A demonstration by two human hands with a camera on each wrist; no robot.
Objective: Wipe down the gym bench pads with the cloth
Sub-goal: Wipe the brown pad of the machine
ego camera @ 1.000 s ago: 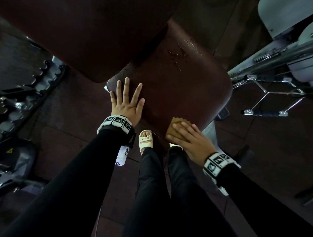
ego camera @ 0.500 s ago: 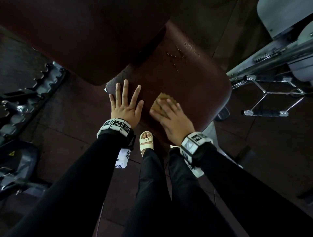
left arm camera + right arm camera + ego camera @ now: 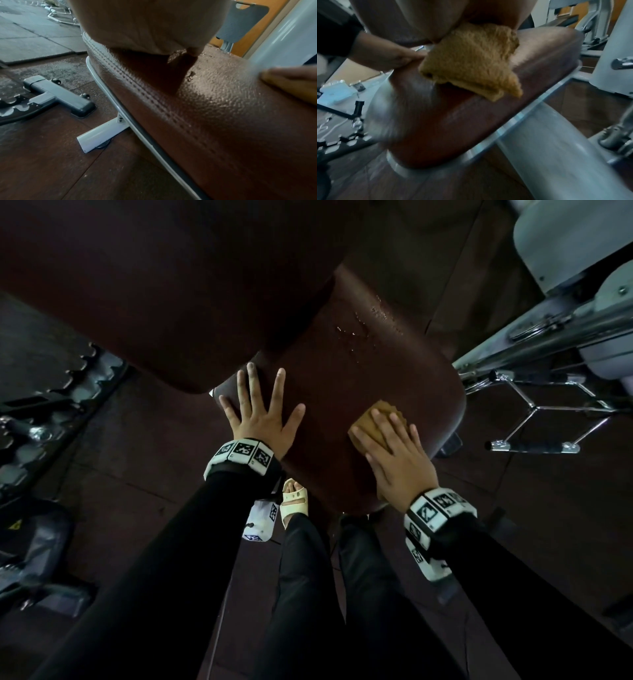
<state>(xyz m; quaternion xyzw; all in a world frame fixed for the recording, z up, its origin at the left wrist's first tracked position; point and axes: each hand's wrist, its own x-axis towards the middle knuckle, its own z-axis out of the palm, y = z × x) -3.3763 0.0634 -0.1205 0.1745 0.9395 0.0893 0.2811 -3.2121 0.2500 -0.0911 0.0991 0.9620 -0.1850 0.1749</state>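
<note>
The dark red seat pad [image 3: 359,371] of the gym bench lies below me, with the larger back pad [image 3: 154,285] above it. Water droplets [image 3: 359,333] glisten on the seat's far part. My right hand [image 3: 394,453] presses a folded tan cloth [image 3: 373,422] flat onto the seat's right side with straight fingers; the cloth [image 3: 471,59] bulges out from under the palm in the right wrist view. My left hand [image 3: 260,412] rests flat with spread fingers on the seat's left edge. The stitched seam of the seat pad [image 3: 223,108] shows in the left wrist view.
A chrome cable handle [image 3: 534,426] lies on the floor right of the bench, under a grey machine frame [image 3: 548,337]. A toothed adjuster rail [image 3: 68,385] and a dark base [image 3: 56,96] sit on the left. My feet in pale sandals [image 3: 294,501] stand under the seat's near end.
My right hand slid the cloth from the seat's near edge up toward the middle-left, then across to the right side. The left hand stayed planted on the left edge.
</note>
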